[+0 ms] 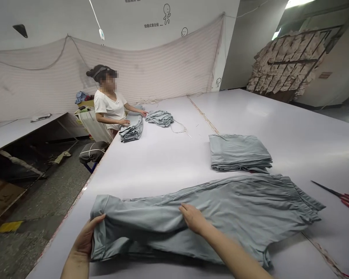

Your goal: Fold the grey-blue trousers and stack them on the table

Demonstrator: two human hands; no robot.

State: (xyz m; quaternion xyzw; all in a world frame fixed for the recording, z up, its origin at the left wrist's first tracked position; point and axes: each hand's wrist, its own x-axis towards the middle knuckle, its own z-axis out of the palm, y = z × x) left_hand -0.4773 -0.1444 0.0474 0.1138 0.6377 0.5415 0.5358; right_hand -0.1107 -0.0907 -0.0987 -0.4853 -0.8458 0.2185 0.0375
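Both hands [139,228] rest on unlabelled grey trousers [221,209].

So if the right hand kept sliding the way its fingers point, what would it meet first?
The right hand lies flat on the long grey-blue fabric trousers, fingers pointing up and left. Going straight on, it would cross more of that fabric, then bare white table; nothing else seems to lie in that line, though depth is uncertain.

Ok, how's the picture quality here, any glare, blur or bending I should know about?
Head view: wide-angle bending curves the white table edges and far wall; a bright ceiling light blows out at the top right; soft sheen lies on the table, with no hard shadows; the grey trousers and both hands, left and right, look sharp; the co-worker has a blurred face.
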